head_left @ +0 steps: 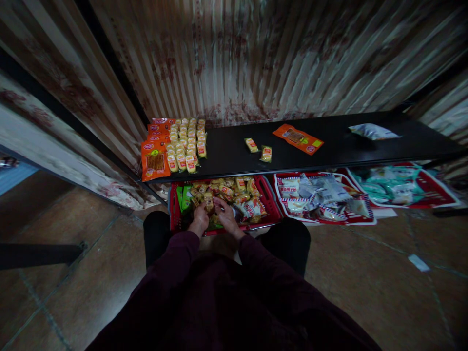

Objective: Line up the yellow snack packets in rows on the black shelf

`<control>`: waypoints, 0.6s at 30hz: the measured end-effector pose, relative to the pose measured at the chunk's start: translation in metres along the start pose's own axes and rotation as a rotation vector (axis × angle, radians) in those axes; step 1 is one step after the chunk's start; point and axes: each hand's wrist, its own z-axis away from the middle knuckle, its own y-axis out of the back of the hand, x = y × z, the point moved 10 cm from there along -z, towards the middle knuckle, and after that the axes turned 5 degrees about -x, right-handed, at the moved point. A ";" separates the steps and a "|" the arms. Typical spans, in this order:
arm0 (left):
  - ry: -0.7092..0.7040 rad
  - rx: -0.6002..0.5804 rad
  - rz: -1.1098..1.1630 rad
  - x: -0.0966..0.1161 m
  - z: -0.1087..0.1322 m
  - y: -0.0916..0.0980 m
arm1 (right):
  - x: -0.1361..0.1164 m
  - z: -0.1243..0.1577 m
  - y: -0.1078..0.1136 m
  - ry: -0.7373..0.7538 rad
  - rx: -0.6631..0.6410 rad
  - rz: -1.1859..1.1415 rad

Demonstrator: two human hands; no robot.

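Observation:
Both of my hands are over the near part of a red basket (pixel 272 207) heaped with small yellow-wrapped snack packs (pixel 224 190). Between them is one wrapped snack cake (pixel 208 200), with my left hand (pixel 199 220) closed on its lower end. My right hand (pixel 225 214) is beside it, fingertips near the pack; whether they grip it is hard to see. Green packets (pixel 185 199) lie at the basket's left side, and a white and red packet (pixel 252 208) lies at its right.
Above the basket runs a black shelf (pixel 226 165). On its left stand rows of wrapped cakes (pixel 188 144) beside orange packets (pixel 155 161). Another orange packet (pixel 298 139) and a silvery bag (pixel 373 130) lie farther right. Two more baskets, one with white packets (pixel 325 190), sit on the floor.

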 end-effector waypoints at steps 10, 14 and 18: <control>0.038 0.020 0.052 -0.001 0.006 -0.005 | -0.015 0.004 0.002 0.052 0.025 0.205; 0.049 0.019 0.018 -0.002 0.008 -0.006 | -0.027 0.005 -0.004 0.141 -0.036 0.294; 0.026 -0.028 -0.021 0.000 0.007 -0.010 | -0.030 0.006 -0.007 0.166 -0.059 0.358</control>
